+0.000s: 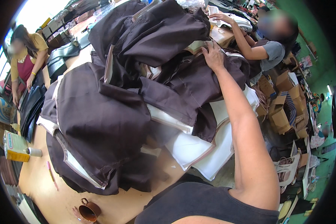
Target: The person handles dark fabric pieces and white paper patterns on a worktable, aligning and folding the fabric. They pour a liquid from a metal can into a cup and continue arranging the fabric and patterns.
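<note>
The right hand (214,56), fingers apart, seemingly steadied far cloth (198,82), likely needing gripping next; the near left hand (77,215) showed unclearly, its grip untold.

Work table (119,207), tan top, one, bearing the following. Heap of dark brown cloth pieces (104,104), white-backed in places, covering the middle and spilling over the near right edge. Brown mug (90,213), standing at the near edge. Pink pen (52,176), lying left of the heap. Yellow-and-white tin (15,146) and small white container (34,152), sitting side by side farther left. Black flat pieces (33,110), lying stacked beyond.
</note>
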A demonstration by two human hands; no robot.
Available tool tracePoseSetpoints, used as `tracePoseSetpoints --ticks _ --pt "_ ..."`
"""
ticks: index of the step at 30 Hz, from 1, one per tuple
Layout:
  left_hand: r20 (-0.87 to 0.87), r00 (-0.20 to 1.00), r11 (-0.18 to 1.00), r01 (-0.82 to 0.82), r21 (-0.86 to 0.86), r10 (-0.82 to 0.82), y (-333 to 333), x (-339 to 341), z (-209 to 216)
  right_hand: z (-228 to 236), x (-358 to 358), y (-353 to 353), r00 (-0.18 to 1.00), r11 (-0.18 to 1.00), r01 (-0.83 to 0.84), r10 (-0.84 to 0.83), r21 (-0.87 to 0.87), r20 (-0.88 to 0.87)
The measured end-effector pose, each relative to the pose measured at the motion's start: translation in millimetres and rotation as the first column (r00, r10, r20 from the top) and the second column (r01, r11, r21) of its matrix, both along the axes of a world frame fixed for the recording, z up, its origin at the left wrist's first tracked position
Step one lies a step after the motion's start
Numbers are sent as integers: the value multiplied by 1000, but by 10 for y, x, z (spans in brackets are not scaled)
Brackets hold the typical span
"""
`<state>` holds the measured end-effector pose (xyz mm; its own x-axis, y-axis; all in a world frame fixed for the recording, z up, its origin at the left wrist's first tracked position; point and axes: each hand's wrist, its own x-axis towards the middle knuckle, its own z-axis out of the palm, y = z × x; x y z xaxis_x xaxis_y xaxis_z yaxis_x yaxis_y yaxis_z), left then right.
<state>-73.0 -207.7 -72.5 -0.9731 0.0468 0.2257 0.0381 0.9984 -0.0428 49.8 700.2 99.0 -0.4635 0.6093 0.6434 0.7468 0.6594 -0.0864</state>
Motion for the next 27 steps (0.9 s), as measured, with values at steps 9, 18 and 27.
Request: tracePoseSetpoints --ticks 9,18,27 --pt "-30 999 999 41 -5 -41 -14 -40 42 217 122 384 951 907 -181 64 -380 -301" --pt "-59 995 997 83 -7 -84 -31 -48 54 0 220 426 937 861 -198 26 -468 -348" --pt "-110 985 991 133 18 -130 72 -74 -51 88 194 480 975 932 -105 28 -348 -219"
